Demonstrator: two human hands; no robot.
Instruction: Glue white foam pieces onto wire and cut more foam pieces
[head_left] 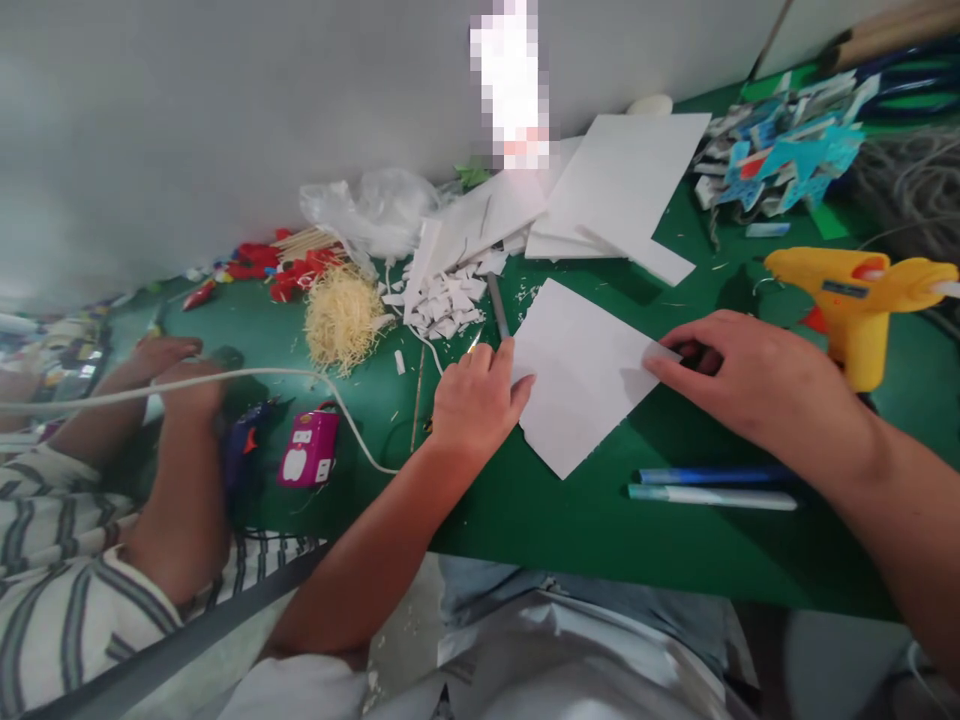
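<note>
A four-sided white foam board (581, 375) lies on the green table in front of me. My right hand (739, 370) pinches its right corner between thumb and fingers. At the board's left edge is my left hand (476, 400), its fingers bent and close together, the thumb over the edge; what lies under the palm is hidden. A slim grey stick-like tool (498, 305) sits just beyond the left fingertips. Two pens, a blue one (705, 476) and a pale one with a teal end (712, 497), lie below the right hand.
Right of my right hand stands a yellow glue gun (855, 300). Ahead are more white boards (622, 180), white scraps (446, 300) and yellow shredded filler (341, 315). A purple adapter (307, 448) and white cable (345, 400) lie leftward, near another person's arms (184, 450).
</note>
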